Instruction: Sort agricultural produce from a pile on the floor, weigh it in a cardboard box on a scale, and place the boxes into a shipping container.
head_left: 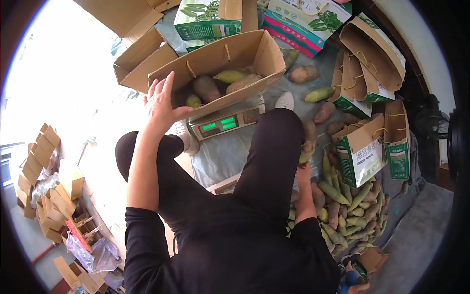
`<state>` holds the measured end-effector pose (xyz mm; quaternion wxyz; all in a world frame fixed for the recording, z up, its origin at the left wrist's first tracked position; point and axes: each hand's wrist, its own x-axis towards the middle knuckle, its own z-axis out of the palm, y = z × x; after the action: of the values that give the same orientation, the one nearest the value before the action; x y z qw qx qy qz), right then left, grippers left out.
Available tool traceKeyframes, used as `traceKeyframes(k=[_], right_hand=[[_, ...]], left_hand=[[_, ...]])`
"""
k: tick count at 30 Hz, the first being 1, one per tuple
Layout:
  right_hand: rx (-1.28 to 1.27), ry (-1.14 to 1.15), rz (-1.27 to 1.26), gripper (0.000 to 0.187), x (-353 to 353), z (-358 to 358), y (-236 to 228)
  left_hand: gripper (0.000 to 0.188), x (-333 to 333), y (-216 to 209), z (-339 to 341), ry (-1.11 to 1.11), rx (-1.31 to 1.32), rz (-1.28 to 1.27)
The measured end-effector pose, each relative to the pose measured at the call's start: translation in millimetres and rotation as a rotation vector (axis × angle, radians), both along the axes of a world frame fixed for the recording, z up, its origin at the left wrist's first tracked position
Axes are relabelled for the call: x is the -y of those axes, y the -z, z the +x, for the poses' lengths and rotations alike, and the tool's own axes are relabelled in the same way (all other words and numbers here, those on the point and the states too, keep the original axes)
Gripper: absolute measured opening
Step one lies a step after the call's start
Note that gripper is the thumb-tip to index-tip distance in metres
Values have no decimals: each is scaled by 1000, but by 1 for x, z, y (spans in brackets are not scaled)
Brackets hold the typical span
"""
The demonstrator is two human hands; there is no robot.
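Observation:
An open cardboard carton (215,105) with rope handles sits on a digital scale (219,124) whose green display is lit. Inside lie several root vegetables, among them a green radish (229,76) and a reddish-brown one (207,89). My left hand (161,103) is open at the carton's left end, thumb by the near wall and fingers stretched upward. Beside my right knee, my right hand (304,174) closes at the green end of a long brownish radish (308,139); the leg partly hides its fingers. A large heap of green and reddish radishes (357,215) lies next to that arm.
Open printed cartons (362,154) stand at the right, with more folded ones (369,59) behind them. Loose radishes (303,74) lie on the plastic sheet. Printed boxes (208,19) stand at the back, a black fan (431,117) at far right, more cartons (54,213) at far left.

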<state>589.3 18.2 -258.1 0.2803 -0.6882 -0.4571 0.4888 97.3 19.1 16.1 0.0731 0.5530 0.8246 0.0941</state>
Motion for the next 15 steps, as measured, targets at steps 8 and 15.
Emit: traceKeyframes(k=[8, 15], right_hand=[[-366, 86, 428, 52, -103, -48, -193], [-731, -175, 483, 44, -147, -156, -297]], left_hand=[[103, -1, 10, -6, -52, 37, -14], [107, 0, 10, -7, -74, 39, -40]])
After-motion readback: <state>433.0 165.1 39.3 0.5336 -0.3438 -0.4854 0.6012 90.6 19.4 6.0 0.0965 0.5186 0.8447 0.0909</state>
